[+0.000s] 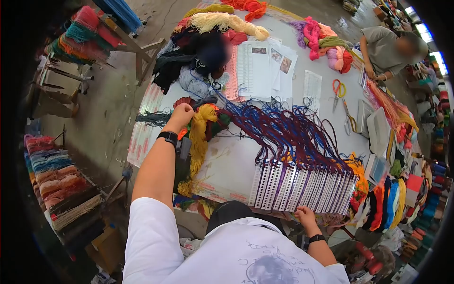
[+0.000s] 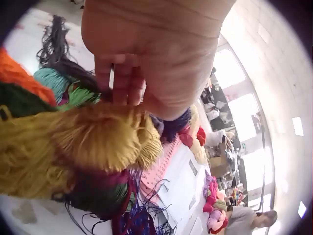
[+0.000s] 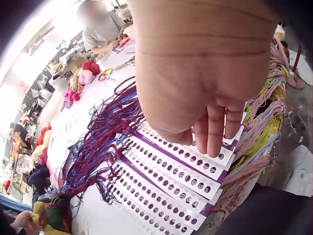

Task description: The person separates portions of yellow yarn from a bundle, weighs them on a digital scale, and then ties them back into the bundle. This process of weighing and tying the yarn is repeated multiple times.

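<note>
My left hand [image 1: 182, 115] reaches into a pile of yarn skeins at the table's left side. A mustard yellow skein [image 1: 203, 124] hangs just beside it. In the left wrist view the curled fingers [image 2: 128, 81] come down right behind that skein; I cannot tell whether they pinch any yarn. Near the front edge my right hand [image 1: 306, 217] hovers by a row of white perforated thread cards [image 1: 302, 187], its fingers [image 3: 213, 129] loosely bent with nothing seen in them. Maroon and blue threads [image 1: 293, 130] trail from the cards across the table.
Dark skeins [image 1: 203, 54] and printed sheets [image 1: 255, 66] lie toward the back. Scissors [image 1: 350, 120] are on the right. Another person [image 1: 392, 49] works at the far right corner. Racks of coloured yarn [image 1: 61, 175] stand left of the table.
</note>
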Available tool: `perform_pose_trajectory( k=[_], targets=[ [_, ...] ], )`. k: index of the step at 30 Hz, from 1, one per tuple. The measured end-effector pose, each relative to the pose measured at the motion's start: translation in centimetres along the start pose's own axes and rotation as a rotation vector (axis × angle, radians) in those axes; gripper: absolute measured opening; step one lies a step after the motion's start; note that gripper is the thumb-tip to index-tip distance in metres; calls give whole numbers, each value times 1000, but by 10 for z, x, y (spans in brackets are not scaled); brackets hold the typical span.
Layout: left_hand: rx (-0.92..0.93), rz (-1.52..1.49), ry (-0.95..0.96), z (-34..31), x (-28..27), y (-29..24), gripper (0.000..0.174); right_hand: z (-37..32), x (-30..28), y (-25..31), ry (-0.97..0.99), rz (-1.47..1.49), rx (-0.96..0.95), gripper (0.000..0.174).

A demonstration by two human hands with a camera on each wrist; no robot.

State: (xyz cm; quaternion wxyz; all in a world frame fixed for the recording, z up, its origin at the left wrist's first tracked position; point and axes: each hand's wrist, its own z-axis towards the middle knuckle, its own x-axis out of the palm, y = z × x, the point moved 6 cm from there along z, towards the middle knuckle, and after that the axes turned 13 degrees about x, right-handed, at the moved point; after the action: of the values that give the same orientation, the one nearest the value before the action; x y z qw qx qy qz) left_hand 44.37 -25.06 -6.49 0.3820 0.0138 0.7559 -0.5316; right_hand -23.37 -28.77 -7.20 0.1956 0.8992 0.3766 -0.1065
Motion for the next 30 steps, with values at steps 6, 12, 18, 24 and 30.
perform_pose_trajectory(
  k=[6,12,18,24,30],
  targets=[
    [-172,177,21,-31,18,8,56,-3,0,-7,-34,36,64,21],
    [-205,363,-139,-32,10,-12,45,-13,1,-20,-24,39,12,22],
    [-205,-1073,-815,-101,-98,28,30,-24,-3,-2,-48,103,-7,20],
    [-190,-1227,-384,-188,-73,-172,37,-86,38,110,24,-30,-567,35],
    [1,-1137,150,-264,57,-336,44,-307,59,231,27,-220,-1390,56]
  ],
)
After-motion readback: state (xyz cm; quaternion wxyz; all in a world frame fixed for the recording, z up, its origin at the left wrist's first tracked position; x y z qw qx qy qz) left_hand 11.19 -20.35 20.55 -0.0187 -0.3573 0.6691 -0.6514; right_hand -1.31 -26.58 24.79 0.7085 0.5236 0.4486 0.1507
